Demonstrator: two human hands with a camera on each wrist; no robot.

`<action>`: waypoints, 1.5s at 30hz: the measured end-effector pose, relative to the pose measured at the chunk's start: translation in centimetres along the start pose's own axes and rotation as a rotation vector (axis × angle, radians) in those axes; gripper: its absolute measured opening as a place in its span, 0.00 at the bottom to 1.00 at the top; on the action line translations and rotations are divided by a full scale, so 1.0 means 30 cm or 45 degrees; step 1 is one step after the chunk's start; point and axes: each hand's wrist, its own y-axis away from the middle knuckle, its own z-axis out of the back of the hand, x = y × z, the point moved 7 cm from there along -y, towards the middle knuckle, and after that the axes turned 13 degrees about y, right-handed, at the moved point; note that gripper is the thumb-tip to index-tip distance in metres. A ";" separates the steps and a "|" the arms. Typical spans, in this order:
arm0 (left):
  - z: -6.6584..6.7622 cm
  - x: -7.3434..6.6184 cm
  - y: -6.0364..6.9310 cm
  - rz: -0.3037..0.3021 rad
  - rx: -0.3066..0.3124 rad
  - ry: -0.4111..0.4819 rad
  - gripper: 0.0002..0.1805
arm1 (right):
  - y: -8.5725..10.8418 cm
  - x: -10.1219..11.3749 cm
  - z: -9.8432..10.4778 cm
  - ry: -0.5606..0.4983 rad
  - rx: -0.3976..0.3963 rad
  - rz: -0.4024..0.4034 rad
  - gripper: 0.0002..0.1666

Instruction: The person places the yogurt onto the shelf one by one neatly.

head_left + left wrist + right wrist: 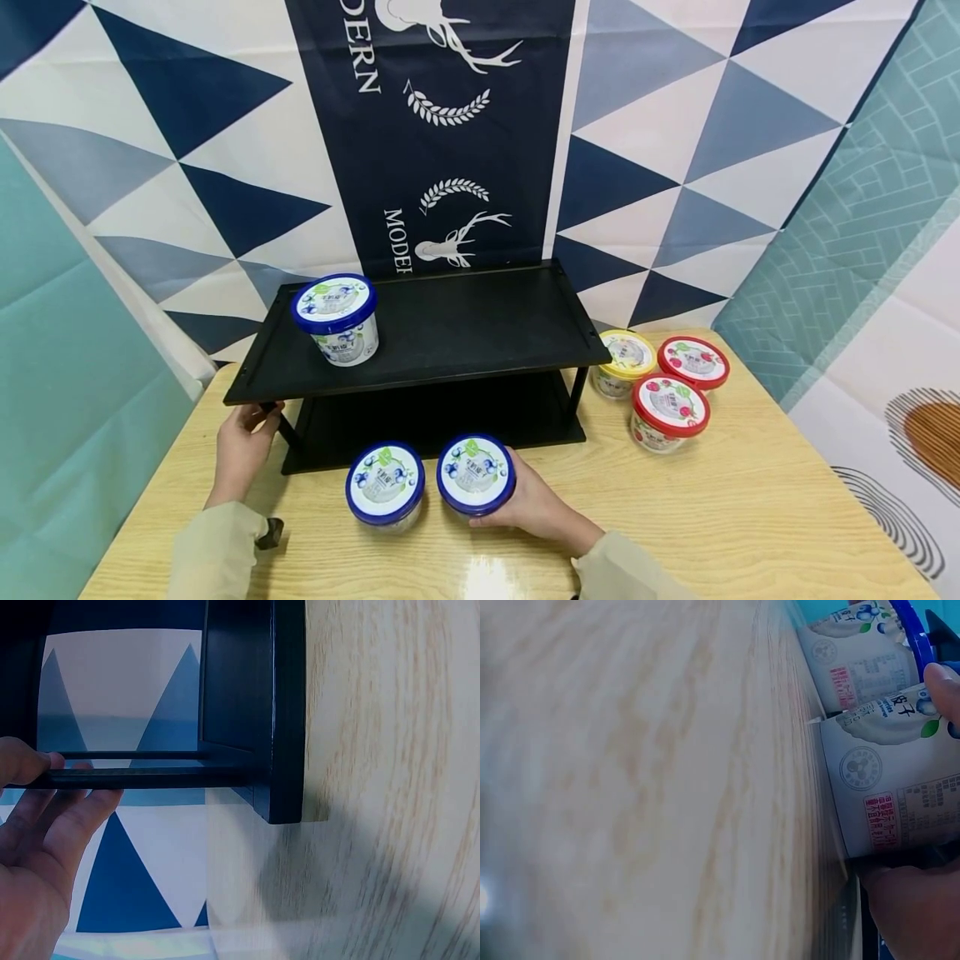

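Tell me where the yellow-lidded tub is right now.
In the head view, the yellow-lidded tub is on the table, just right of the black shelf and left of two red-lidded tubs.

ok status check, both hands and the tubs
Left hand gripping a post of the black rack. Right hand holding a blue-lidded tub. Second blue-lidded tub close beside it, might get in the way.

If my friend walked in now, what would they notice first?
Probably the blue-lidded tub standing atop the black shelf. Next, the right hand gripping a second tub in front. Then the yellow-lidded tub and two red-lidded tubs right of the shelf.
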 end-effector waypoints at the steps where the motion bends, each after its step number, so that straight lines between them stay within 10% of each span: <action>1: 0.000 -0.001 0.000 0.001 0.002 0.002 0.14 | 0.001 -0.001 0.001 0.000 -0.003 0.000 0.62; 45: -0.001 -0.002 0.000 -0.020 0.002 -0.002 0.14 | 0.015 0.109 0.120 0.024 -0.093 0.080 0.62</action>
